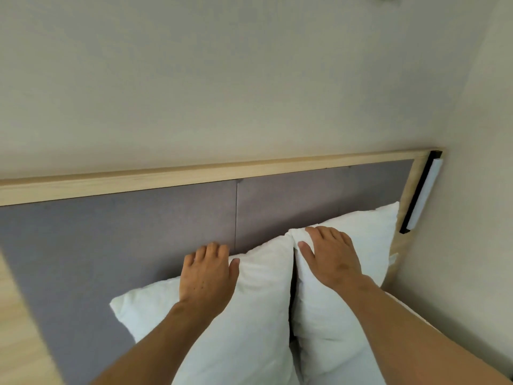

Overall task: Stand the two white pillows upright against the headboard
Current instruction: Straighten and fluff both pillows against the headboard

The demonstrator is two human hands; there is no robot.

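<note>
Two white pillows lean side by side against the grey padded headboard [138,223], which has a light wooden frame. The left pillow [249,323] has my left hand [206,273] on its top edge, fingers curled over the edge towards the headboard. The right pillow [372,240] has my right hand [333,257] lying flat on its upper left corner, fingers spread. A narrow dark gap runs between the two pillows. Their lower parts are hidden by my forearms and the frame's bottom edge.
The beige wall [249,93] rises behind the headboard and another wall closes in on the right. A white and black light bar [422,195] is fixed along the headboard's right post. A wooden panel [22,329] stands at the left edge.
</note>
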